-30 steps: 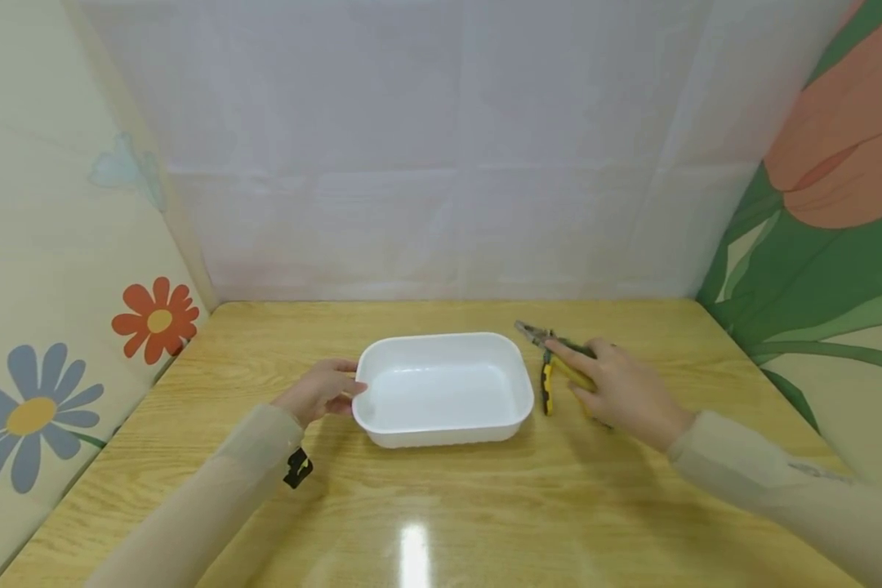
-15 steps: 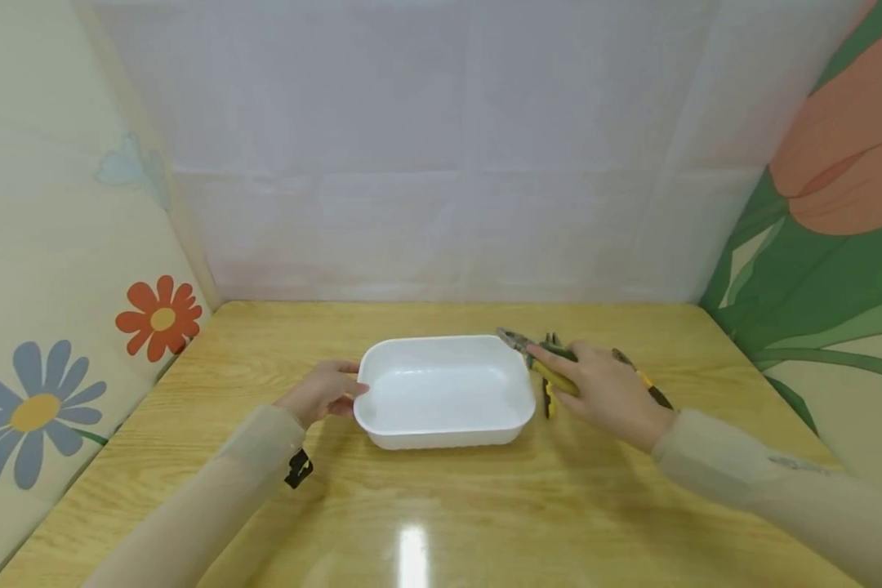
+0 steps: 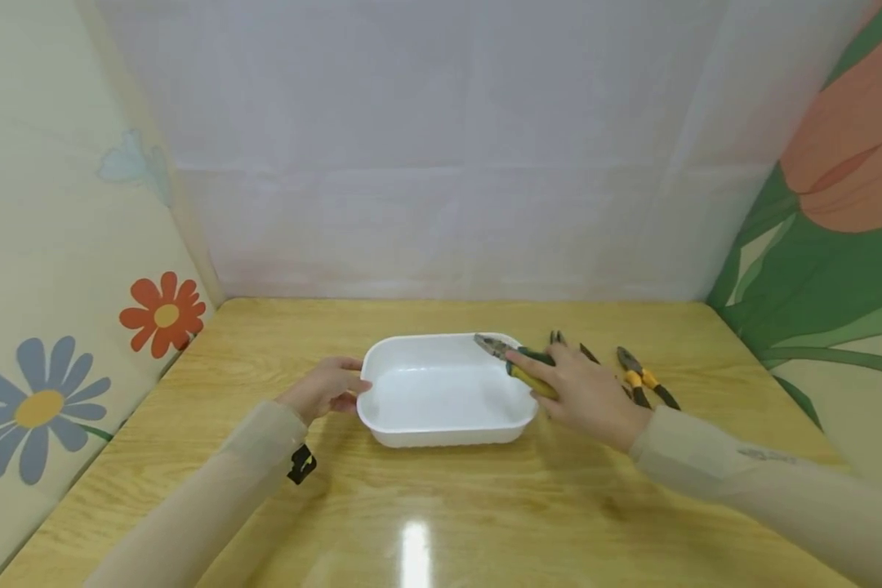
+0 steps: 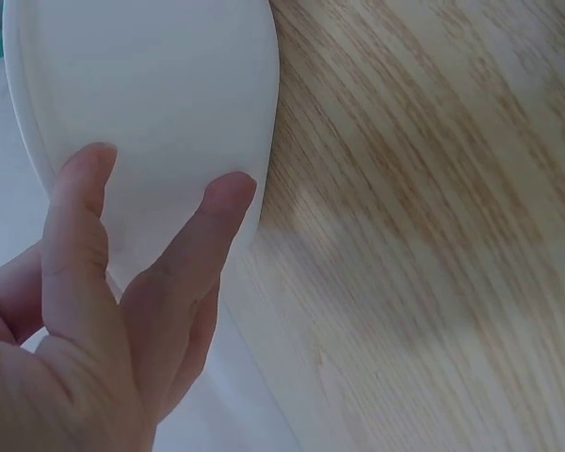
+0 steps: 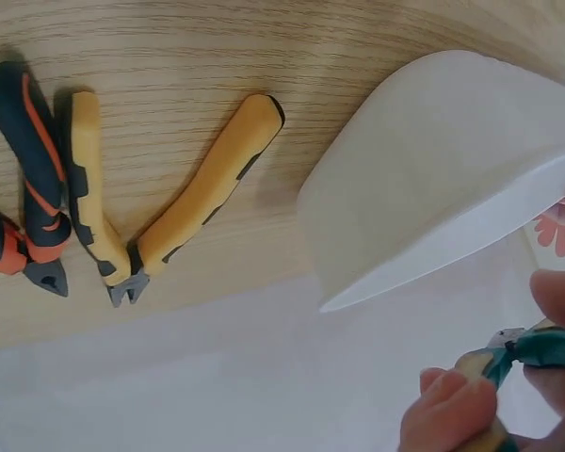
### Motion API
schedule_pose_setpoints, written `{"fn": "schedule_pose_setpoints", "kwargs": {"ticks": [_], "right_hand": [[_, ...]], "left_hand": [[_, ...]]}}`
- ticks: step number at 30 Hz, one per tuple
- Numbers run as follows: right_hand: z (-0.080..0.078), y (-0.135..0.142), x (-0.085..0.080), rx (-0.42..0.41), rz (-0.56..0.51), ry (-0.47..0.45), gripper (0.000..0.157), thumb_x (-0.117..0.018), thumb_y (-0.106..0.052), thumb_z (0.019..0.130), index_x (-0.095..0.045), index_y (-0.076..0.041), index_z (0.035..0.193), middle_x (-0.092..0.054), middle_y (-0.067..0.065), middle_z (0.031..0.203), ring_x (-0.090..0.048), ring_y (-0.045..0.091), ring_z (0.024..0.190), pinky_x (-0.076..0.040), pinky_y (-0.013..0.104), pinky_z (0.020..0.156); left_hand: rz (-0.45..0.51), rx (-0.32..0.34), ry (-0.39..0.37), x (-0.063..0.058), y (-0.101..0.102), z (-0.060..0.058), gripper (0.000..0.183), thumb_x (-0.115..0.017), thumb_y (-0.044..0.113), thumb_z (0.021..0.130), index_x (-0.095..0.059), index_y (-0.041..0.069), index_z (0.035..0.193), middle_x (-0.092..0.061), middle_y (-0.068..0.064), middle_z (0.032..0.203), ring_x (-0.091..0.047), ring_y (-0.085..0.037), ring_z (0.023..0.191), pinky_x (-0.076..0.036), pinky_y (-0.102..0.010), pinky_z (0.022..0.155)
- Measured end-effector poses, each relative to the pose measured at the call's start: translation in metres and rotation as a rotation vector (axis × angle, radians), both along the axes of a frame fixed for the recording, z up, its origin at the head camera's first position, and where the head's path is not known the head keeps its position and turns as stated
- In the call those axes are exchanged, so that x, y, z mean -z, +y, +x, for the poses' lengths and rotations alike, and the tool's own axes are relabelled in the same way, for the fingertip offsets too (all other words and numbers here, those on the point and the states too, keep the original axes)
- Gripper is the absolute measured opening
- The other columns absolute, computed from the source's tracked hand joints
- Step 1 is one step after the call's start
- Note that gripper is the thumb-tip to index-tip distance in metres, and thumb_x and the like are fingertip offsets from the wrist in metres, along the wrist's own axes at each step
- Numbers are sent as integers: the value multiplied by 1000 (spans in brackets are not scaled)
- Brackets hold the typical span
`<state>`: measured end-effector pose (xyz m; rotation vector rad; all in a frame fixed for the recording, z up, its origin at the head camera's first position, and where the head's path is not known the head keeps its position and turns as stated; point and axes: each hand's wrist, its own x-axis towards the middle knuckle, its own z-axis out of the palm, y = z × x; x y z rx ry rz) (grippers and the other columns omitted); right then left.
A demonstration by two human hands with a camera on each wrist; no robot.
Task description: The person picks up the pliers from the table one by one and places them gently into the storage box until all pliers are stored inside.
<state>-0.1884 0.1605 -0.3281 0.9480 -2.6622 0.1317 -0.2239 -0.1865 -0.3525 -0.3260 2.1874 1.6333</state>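
Observation:
A white rectangular plastic tray (image 3: 444, 438) rests on the table. At its left end my left hand (image 3: 327, 388) pinches the rim; in the left wrist view two fingertips (image 4: 231, 193) press against the tray's outer wall. My right hand (image 3: 595, 404) grips a pair of combination pliers (image 3: 494, 346) by its green-and-yellow handles. The metal jaws point left, over the tray's back right corner. Teal and yellow parts of these pliers (image 5: 551, 347) show between the fingers in the right wrist view, the rest hidden there.
Cutters with yellow-and-black handles (image 5: 198, 193) lie spread on the table right of the tray. Beside them is an orange-and-black tool (image 5: 30, 141). Farther right in the head view lie pliers with orange-and-black handles (image 3: 635, 380). A white cloth (image 3: 441, 163) hangs behind the table.
My right hand has carried the pliers leftward from beside the tray to above its right end, uncovering tools on the table. My left hand keeps its place on the rim.

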Motion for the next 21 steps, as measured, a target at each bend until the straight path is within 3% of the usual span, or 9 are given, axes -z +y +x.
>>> {"fn": "schedule_pose_setpoints", "kwargs": {"ticks": [6, 21], "right_hand": [[-5, -6, 4, -52, 2, 20, 62, -79, -17, 82, -56, -18, 139, -50, 13, 88, -33, 14, 58, -29, 19, 41], [-13, -30, 2, -142, 32, 10, 59, -78, -14, 83, -57, -16, 138, -53, 14, 88, -38, 14, 61, -35, 22, 47]], "left_hand": [[10, 7, -5, 1, 2, -2, 51, -55, -7, 94, -36, -13, 140, -50, -33, 126, -64, -23, 73, -61, -28, 65], [12, -10, -18, 0, 1, -3, 50, -56, -6, 93, -38, -12, 140, -50, -31, 125, -62, -20, 67, -57, -22, 57]]}}
